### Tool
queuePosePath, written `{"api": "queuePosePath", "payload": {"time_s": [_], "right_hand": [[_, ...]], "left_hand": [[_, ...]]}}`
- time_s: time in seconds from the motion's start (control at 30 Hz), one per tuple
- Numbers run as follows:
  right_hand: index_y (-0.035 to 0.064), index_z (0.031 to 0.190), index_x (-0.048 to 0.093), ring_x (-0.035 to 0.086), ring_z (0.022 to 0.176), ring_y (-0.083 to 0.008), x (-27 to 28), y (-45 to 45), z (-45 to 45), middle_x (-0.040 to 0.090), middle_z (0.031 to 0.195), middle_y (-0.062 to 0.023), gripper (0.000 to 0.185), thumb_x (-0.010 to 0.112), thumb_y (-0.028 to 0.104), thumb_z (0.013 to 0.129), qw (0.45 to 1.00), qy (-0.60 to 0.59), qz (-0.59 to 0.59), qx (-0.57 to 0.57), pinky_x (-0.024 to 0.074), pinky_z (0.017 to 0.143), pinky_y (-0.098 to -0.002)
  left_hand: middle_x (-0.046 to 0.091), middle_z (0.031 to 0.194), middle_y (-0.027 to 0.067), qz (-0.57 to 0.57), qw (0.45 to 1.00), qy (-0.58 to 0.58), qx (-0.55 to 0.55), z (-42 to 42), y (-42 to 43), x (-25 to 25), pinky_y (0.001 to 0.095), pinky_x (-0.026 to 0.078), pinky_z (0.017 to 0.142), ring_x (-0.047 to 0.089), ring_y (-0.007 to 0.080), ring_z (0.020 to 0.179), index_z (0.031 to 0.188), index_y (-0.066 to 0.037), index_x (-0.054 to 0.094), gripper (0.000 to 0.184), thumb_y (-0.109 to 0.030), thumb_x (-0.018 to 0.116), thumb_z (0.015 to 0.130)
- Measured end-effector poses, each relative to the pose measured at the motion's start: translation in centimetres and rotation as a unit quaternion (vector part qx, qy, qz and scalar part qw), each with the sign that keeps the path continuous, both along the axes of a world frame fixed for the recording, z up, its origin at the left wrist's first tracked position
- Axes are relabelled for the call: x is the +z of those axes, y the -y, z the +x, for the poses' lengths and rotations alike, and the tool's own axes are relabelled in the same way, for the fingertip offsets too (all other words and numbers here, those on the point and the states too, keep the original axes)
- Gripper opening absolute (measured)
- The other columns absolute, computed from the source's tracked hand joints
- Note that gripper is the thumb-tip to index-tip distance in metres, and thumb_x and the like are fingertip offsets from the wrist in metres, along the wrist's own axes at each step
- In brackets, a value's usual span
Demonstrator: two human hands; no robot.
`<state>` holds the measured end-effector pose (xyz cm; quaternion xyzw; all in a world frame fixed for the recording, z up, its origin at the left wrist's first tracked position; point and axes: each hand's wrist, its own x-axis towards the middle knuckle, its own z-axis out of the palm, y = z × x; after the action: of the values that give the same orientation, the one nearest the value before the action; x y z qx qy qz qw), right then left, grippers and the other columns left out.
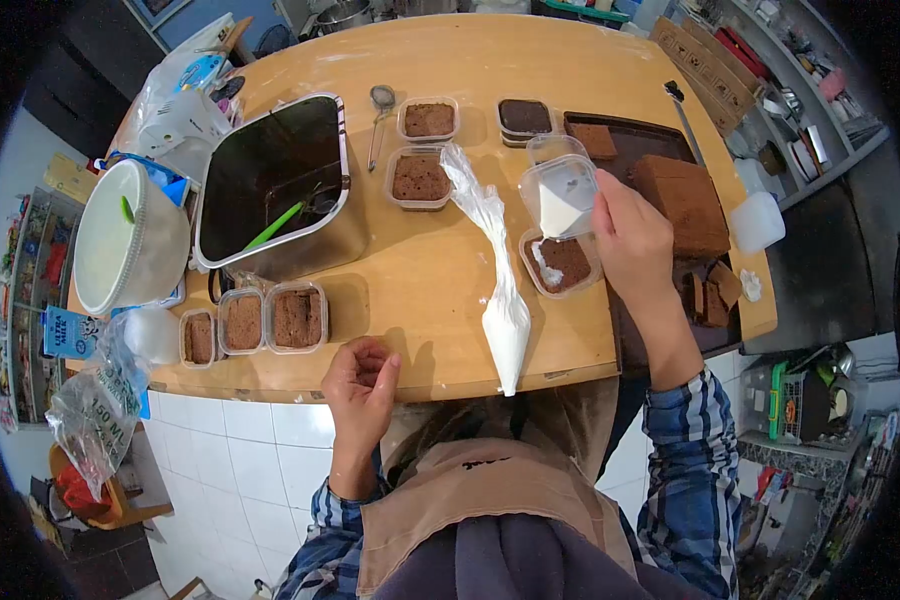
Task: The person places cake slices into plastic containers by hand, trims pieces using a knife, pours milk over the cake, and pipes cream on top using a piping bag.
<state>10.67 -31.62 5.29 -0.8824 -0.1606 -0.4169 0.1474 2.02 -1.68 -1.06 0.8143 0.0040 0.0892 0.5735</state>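
Observation:
My right hand (630, 218) grips the right edge of a clear plastic container (532, 186), tilted above the table. A white patch shows in it; whether that is cream I cannot tell. Just below stands a tub of brown cake (573, 262) with a streak of white cream on top. A filled piping bag (508, 325) of white cream lies between my hands, its tip at the table's front edge. My left hand (362, 385) hovers at that edge, fingers loosely curled and thumb apart, with nothing visible in it.
A deep metal pan (345, 210) with a green-handled tool and a white bucket (135, 235) stand left. Cake tubs (297, 317) line the front left; more are at the back. On the right, a dark tray (625, 310) bears a large cake block (682, 205).

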Motion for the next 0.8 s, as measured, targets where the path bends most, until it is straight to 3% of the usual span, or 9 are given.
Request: {"api": "queuePosePath", "payload": {"time_s": [0.8], "right_hand": [[0.0005, 0.103, 0.057, 0.063, 0.077, -0.0284, 0.1, 3.1, -3.4, 0.064, 0.087, -0.0157, 0.027, 0.06, -0.002, 0.076, 0.995, -0.038, -0.029, -0.092, 0.0519, 0.065, -0.0351]], "left_hand": [[0.057, 0.081, 0.0065, -0.033, 0.999, -0.027, 0.004, 0.0, 0.0, -0.6, 0.0196, 0.045, 0.056, 0.054, 0.0089, 0.067, 0.096, 0.003, 0.054, 0.023, -0.005, 0.066, 0.078]]}}
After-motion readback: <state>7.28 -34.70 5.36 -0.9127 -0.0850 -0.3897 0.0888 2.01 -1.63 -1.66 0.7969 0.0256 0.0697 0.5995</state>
